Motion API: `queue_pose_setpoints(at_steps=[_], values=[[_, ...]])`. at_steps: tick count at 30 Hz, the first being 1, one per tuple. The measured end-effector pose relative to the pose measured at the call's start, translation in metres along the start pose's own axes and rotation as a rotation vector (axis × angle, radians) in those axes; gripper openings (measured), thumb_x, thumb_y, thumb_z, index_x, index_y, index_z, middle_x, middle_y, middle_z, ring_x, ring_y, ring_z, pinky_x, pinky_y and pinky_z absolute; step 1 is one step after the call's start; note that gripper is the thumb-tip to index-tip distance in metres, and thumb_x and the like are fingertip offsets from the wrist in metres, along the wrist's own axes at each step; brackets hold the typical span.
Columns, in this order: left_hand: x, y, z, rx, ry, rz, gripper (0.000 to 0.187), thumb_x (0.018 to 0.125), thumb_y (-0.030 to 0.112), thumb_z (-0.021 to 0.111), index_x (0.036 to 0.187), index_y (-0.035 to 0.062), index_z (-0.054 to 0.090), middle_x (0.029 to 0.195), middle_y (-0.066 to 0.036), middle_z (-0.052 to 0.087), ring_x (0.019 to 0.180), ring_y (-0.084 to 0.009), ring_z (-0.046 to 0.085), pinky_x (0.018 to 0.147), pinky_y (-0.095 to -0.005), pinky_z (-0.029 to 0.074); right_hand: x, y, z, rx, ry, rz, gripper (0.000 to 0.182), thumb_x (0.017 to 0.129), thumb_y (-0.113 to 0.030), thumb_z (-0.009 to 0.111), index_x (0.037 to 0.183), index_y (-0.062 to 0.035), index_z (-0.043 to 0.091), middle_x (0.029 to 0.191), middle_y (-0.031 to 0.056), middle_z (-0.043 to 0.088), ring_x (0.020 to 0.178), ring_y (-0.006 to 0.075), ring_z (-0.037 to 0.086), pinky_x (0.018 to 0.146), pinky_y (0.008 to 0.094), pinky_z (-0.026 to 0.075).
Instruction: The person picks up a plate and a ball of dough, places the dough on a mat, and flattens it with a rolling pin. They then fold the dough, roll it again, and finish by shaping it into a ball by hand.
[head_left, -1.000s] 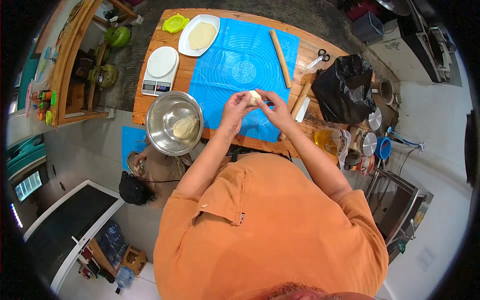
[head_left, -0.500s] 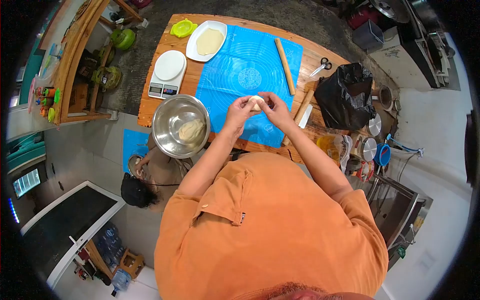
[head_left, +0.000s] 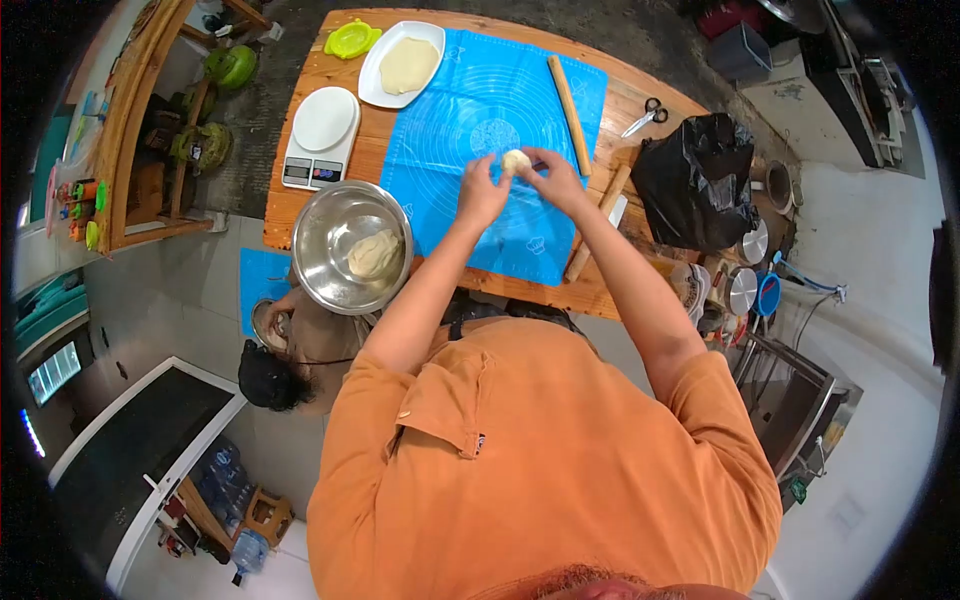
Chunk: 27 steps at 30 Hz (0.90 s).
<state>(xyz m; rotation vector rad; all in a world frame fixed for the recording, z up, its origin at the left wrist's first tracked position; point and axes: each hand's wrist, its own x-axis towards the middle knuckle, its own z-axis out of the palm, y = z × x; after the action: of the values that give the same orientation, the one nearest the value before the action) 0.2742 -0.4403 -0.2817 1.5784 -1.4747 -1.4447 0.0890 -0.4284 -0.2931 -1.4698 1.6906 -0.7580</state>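
Note:
A small pale ball of dough (head_left: 516,161) is held above the blue silicone mat (head_left: 440,180). From one side the fingertips of my left hand (head_left: 483,192) pinch it low on its edge. On the opposite side my right hand (head_left: 554,181) grips it between thumb and fingers. To the left, a larger lump of dough (head_left: 374,254) lies in a steel mixing bowl (head_left: 322,240). Flattened dough (head_left: 409,66) rests on a white plate (head_left: 372,84) beyond the mat. One rolling pin (head_left: 568,115) lies along the mat's right side.
A white kitchen scale (head_left: 324,120) and a green lid-like dish (head_left: 352,40) stand at the left. At the right are a second rolling pin (head_left: 600,220), scissors (head_left: 648,115) and a black plastic bag (head_left: 695,185). Another person (head_left: 320,335) works low beside the table's left end.
Both hands have moved away from my body over the mat, carrying the dough ball. Their fingers have loosened, showing more of the ball. The view has shifted slightly.

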Motion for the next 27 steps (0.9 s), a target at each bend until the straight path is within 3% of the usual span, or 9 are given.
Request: queue_pose_setpoints(at_steps=[1,2,4,7,12,16,20,23,27], values=[[0.0,-0.009,0.002,0.255,0.055,0.18,0.047,0.096,0.02,0.074,0.137,-0.0014,0.063,0.127,-0.02,0.068,0.116,-0.0346,0.065,0.096,-0.0453,0.055,0.006,0.011,0.0,-0.115,0.042,0.049,0.047,0.093,-0.034,0.077,0.127,-0.0018,0.071,0.119,0.0214,0.069,0.102,0.0318,0.07,0.091,0.046,0.056],[0.0,-0.012,0.003,0.51,0.113,0.367,0.05,0.094,0.019,0.074,0.139,-0.0009,0.062,0.134,-0.022,0.064,0.124,-0.0383,0.06,0.104,-0.0486,0.051,0.008,0.015,-0.003,-0.113,0.041,0.056,0.047,0.093,-0.034,0.077,0.127,-0.0018,0.071,0.119,0.0214,0.069,0.102,0.0318,0.07,0.091,0.046,0.056],[-0.007,-0.019,0.004,0.577,0.069,0.377,0.051,0.094,0.019,0.073,0.14,-0.0006,0.061,0.139,-0.022,0.059,0.13,-0.0392,0.055,0.109,-0.0499,0.046,0.014,0.022,-0.012,-0.505,0.434,-0.049,0.045,0.095,-0.031,0.074,0.129,-0.0029,0.068,0.118,0.0207,0.066,0.107,0.0379,0.065,0.096,0.0505,0.051],[-0.022,-0.025,0.004,0.697,0.028,0.412,0.052,0.094,0.018,0.072,0.142,0.0008,0.06,0.145,-0.021,0.054,0.136,-0.0393,0.049,0.114,-0.0516,0.042,0.021,0.017,-0.024,-0.677,0.554,0.039,0.046,0.094,-0.029,0.073,0.132,-0.0043,0.064,0.119,0.0203,0.064,0.113,0.0412,0.06,0.099,0.0537,0.046],[-0.023,-0.027,0.005,0.8,0.006,0.419,0.054,0.095,0.017,0.071,0.146,0.0047,0.057,0.149,-0.021,0.052,0.138,-0.0387,0.048,0.115,-0.0523,0.04,0.033,0.023,-0.039,-0.686,0.361,0.205,0.05,0.094,-0.03,0.073,0.135,-0.0039,0.06,0.121,0.0231,0.061,0.114,0.0419,0.061,0.1,0.0544,0.046],[-0.004,-0.006,0.009,0.756,0.041,0.62,0.056,0.096,0.011,0.065,0.151,0.007,0.052,0.159,-0.019,0.046,0.15,-0.038,0.039,0.12,-0.0551,0.036,0.039,0.03,-0.042,-0.633,0.284,0.208,0.046,0.096,-0.027,0.07,0.134,-0.0013,0.06,0.122,0.0266,0.058,0.111,0.0447,0.062,0.097,0.054,0.05],[0.018,-0.007,0.02,0.947,-0.039,0.798,0.061,0.095,0.011,0.066,0.153,0.007,0.05,0.165,-0.015,0.041,0.156,-0.036,0.033,0.125,-0.054,0.031,0.043,0.054,-0.029,-0.501,0.416,0.178,0.039,0.098,-0.022,0.065,0.128,0.0009,0.06,0.121,0.0283,0.058,0.11,0.0474,0.062,0.096,0.0552,0.051],[0.014,-0.016,0.017,0.894,-0.064,0.734,0.058,0.095,0.011,0.066,0.151,0.0063,0.052,0.164,-0.015,0.042,0.154,-0.0355,0.036,0.124,-0.0547,0.031,0.041,0.051,-0.029,-0.377,0.492,0.153,0.036,0.098,-0.019,0.061,0.126,0.0026,0.058,0.121,0.03,0.057,0.112,0.0488,0.061,0.096,0.0568,0.051],[-0.002,-0.029,0.007,0.84,-0.049,0.688,0.054,0.095,0.012,0.066,0.147,0.0049,0.055,0.162,-0.015,0.044,0.152,-0.0361,0.039,0.124,-0.0554,0.031,0.017,0.032,-0.03,-0.328,0.388,0.069,0.037,0.097,-0.02,0.061,0.128,0.0003,0.056,0.122,0.0281,0.056,0.11,0.0487,0.061,0.094,0.0562,0.051]])
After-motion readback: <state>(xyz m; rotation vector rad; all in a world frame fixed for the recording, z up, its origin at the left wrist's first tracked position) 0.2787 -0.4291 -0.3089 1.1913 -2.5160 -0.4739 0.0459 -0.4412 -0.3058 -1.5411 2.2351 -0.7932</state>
